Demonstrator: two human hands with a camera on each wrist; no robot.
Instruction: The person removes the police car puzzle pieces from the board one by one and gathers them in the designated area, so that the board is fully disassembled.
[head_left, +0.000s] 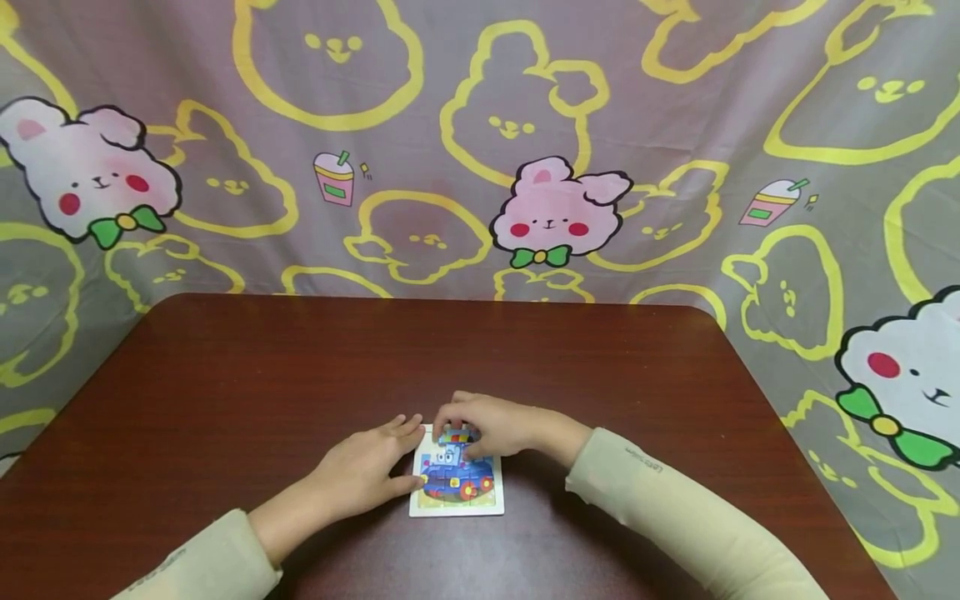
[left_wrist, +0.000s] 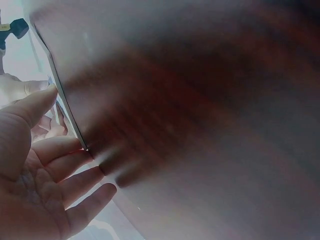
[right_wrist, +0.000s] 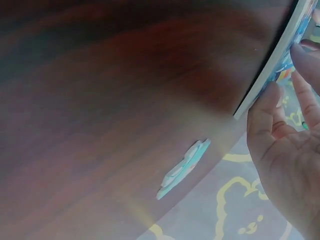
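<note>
Puzzle (head_left: 447, 481), a blue car picture in a white frame (head_left: 457, 512), lies flat on the table (head_left: 300, 358), where we see it between the two hands. The left hand (head_left: 358, 472) rests at its left side, fingers fairly straight and spread, thumb touching the edge. The right hand (head_left: 497, 423) arches over the top, fingers bent, thumb apart from them, a striped patch showing between; we cannot tell whether they pinch a piece there. Past that hand we spot a loose piece (right_wrist: 184, 170) near the table's edge.
</note>
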